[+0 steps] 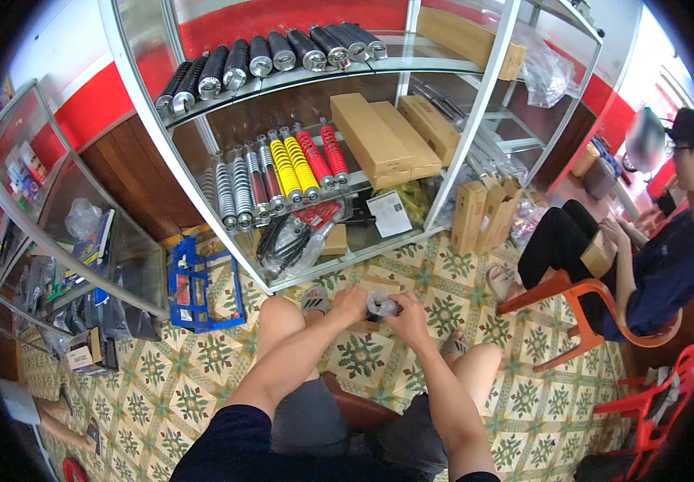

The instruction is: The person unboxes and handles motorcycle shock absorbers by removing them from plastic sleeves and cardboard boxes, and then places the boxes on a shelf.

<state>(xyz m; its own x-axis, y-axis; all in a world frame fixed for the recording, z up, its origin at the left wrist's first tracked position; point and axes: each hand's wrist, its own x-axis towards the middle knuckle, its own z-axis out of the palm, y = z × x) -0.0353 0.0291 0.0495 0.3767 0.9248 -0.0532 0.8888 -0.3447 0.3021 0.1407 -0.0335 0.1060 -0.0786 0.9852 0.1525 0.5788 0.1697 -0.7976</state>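
Note:
Above my knees, both hands are closed around a small clear and grey plastic-looking piece (pixel 380 304) with a dark part at its side. Its exact kind is too small to make out. My left hand (pixel 351 305) grips it from the left, fingers curled. On the other side, my right hand (pixel 409 318) pinches it near the dark part. Just beyond the hands, a tan cardboard-like patch (pixel 382 284) shows, partly hidden by them.
Ahead stands a glass shelf unit (pixel 298 79) with shock absorbers (pixel 289 167) and cardboard boxes (pixel 375 138). A blue crate (pixel 204 289) sits on the tiled floor, left. At right, a person (pixel 659 261) holding a box sits on an orange chair (pixel 560 317); red chairs (pixel 659 406) stand nearer.

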